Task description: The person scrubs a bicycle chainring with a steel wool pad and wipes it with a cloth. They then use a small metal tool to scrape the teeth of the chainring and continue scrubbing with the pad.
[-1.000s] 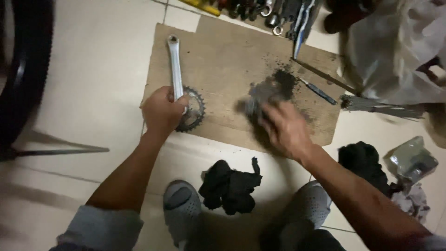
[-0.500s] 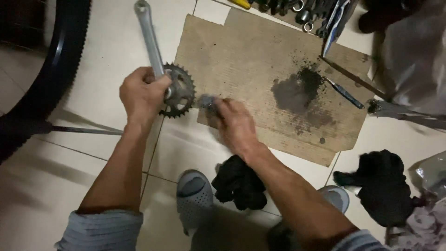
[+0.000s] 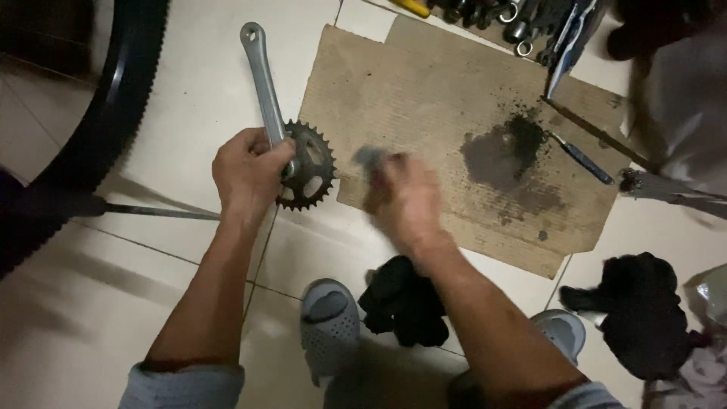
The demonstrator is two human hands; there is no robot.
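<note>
Left hand is wrapped tight around the crank arm right where it meets the chainring, fingers fully curled, nothing loose there. Right hand is a blur, closed around a small grey rag whose end pokes out toward the toothed ring; how firmly it clamps, I cannot tell. The rag sits just beside the chainring's right edge, over the near-left corner of the cardboard sheet. Open tile floor spreads left of the crank, up to the black tyre curving along the left side. A dark grease patch stains the cardboard to the right, tools lined along the far edge. Black cloth lies between the grey sandals. The crank's long axis runs away from the person, tip leaning slightly left, chainring at the near end.
</note>
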